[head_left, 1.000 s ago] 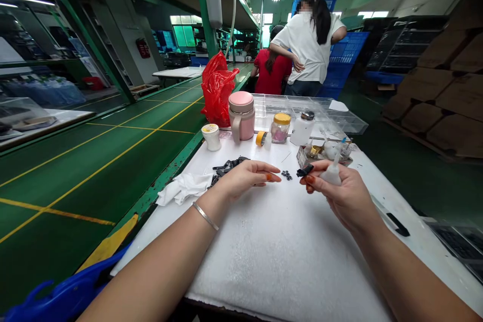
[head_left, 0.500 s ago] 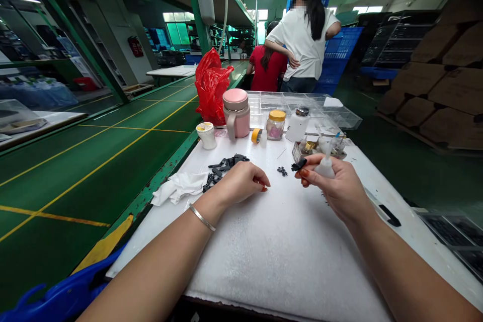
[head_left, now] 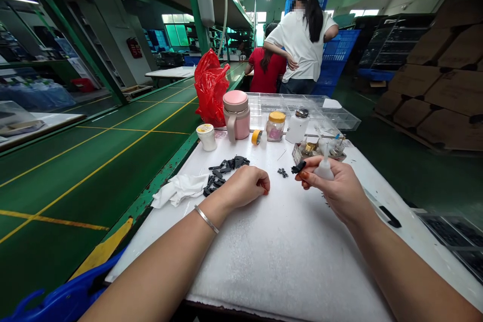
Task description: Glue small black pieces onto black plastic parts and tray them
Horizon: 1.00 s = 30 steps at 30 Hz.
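My right hand [head_left: 335,181] is closed around a small white dropper bottle [head_left: 324,170], its thin nozzle pointing up. Between thumb and fingertips of that hand is also a small black plastic part [head_left: 298,167]. My left hand [head_left: 249,184] rests low over the white work surface, fingers curled and tips pressed together; whatever they may hold is hidden. Behind it lies a pile of black plastic parts [head_left: 229,163], partly covered by the hand. A little cluster of tiny dark pieces [head_left: 283,172] lies between the two hands.
A white cloth [head_left: 179,189] lies left. Behind stand a white tub [head_left: 207,137], pink mug [head_left: 237,118], yellow tape roll [head_left: 256,137], yellow-lidded jar [head_left: 275,126], white bottle [head_left: 297,127] and a box of small bottles [head_left: 309,150]. A green conveyor [head_left: 124,151] runs alongside; two people are beyond.
My left fingers have curled in further and drawn together, and the left wrist has shifted slightly. The right hand keeps its hold on the bottle and black part almost unmoved.
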### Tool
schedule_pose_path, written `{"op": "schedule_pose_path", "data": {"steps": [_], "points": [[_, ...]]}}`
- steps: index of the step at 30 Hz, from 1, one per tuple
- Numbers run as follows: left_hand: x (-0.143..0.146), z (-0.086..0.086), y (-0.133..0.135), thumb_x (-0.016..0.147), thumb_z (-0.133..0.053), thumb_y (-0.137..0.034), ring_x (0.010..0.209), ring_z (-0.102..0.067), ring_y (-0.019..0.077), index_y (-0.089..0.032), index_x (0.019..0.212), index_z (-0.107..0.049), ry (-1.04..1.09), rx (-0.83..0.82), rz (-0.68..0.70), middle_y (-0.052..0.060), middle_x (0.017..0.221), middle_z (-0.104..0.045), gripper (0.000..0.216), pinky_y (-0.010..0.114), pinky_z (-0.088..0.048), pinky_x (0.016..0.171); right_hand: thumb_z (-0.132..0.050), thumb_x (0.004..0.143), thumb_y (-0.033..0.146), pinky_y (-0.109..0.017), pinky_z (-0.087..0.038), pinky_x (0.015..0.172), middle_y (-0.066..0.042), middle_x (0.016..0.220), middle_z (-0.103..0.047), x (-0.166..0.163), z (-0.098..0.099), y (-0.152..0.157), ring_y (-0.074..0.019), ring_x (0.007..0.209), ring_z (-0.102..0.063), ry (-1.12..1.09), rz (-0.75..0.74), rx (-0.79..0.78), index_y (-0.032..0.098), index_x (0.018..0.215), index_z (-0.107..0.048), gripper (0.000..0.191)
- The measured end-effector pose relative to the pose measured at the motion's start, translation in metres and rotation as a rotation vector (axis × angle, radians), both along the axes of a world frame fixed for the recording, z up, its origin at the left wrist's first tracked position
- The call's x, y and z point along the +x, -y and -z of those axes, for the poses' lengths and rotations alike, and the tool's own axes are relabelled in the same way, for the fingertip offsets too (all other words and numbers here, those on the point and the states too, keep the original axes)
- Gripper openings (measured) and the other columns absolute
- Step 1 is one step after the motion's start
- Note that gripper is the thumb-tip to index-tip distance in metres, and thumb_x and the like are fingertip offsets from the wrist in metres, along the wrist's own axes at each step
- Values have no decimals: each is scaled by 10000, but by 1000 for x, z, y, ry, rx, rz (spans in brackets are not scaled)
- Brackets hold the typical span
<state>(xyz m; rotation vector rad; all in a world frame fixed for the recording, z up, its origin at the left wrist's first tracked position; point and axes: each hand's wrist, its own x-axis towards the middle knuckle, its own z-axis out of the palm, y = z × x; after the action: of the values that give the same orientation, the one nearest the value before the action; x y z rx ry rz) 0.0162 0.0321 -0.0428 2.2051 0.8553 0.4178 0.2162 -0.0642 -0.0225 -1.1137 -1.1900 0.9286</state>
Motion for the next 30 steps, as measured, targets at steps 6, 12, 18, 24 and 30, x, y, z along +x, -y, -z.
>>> {"op": "schedule_pose_path", "data": {"steps": [6, 12, 18, 24, 30], "points": [[3, -12, 6, 749, -681, -201, 774, -687, 160, -128, 823, -630, 471, -511, -99, 73, 858, -726, 116, 252, -532, 675, -784, 769, 289, -234, -520, 583, -23, 734, -703, -2, 0, 3, -127, 619, -610, 57, -25, 39, 195, 900, -709, 178], [5, -19, 21, 682, -794, -209, 720, -688, 142, -104, 787, -646, 721, -775, -128, 63, 806, -720, 209, 215, -533, 638, -758, 798, 261, -230, -530, 594, -14, 739, -702, -10, -3, 8, -130, 642, -620, 94, -76, 78, 208, 902, -721, 123], [7, -21, 29, 709, -784, -210, 708, -680, 135, -89, 750, -661, 798, -867, -148, 65, 788, -712, 177, 208, -543, 623, -736, 822, 247, -214, -522, 599, -1, 688, -681, -15, -2, 11, -121, 639, -610, 91, -101, 87, 210, 900, -718, 88], [6, -23, 32, 696, -771, -150, 667, -667, 118, -100, 681, -622, 889, -954, -161, 79, 825, -726, 158, 204, -545, 618, -738, 818, 270, -218, -534, 611, -16, 735, -702, -17, -5, 13, -120, 644, -616, 78, -112, 57, 203, 904, -706, 113], [7, -21, 32, 681, -785, -119, 645, -632, 93, -97, 654, -622, 935, -998, -138, 43, 739, -690, 166, 166, -516, 585, -740, 814, 286, -231, -538, 604, -23, 727, -699, -18, -5, 14, -124, 632, -616, 67, -106, 53, 190, 894, -702, 131]]}}
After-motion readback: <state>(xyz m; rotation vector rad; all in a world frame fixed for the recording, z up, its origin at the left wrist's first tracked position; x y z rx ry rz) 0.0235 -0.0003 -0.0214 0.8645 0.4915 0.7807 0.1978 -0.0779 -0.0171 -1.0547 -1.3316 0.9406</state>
